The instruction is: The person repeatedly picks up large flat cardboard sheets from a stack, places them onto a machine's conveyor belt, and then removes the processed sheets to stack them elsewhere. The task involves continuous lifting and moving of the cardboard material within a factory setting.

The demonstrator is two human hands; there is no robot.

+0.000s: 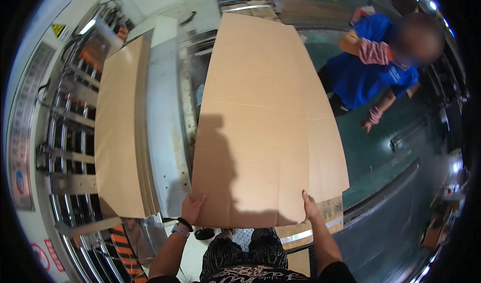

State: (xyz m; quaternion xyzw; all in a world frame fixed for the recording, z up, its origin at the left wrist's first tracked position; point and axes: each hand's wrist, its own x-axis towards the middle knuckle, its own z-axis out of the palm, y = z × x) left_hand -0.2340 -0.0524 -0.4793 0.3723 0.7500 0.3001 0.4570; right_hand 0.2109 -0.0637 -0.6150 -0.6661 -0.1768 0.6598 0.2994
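Note:
A large flat sheet of brown corrugated cardboard (255,132) stretches out in front of me, with faint crease lines across it. My left hand (193,208) grips its near left corner, thumb on top. At the near right corner my right hand (309,206) holds the same sheet, its thumb along the edge and the other fingers hidden beneath. Under the right side of the held sheet another cardboard sheet (327,159) shows, resting on a wooden pallet (330,211). A dark wristband and a watch are on my left wrist.
To the left, a stack of cardboard sheets (118,132) sits on a machine with metal rollers (69,223), beside a pale metal ledge (165,132). Orange-and-black striped guards (124,249) stand near it. A co-worker in a blue shirt (370,68) and striped gloves stands at the right.

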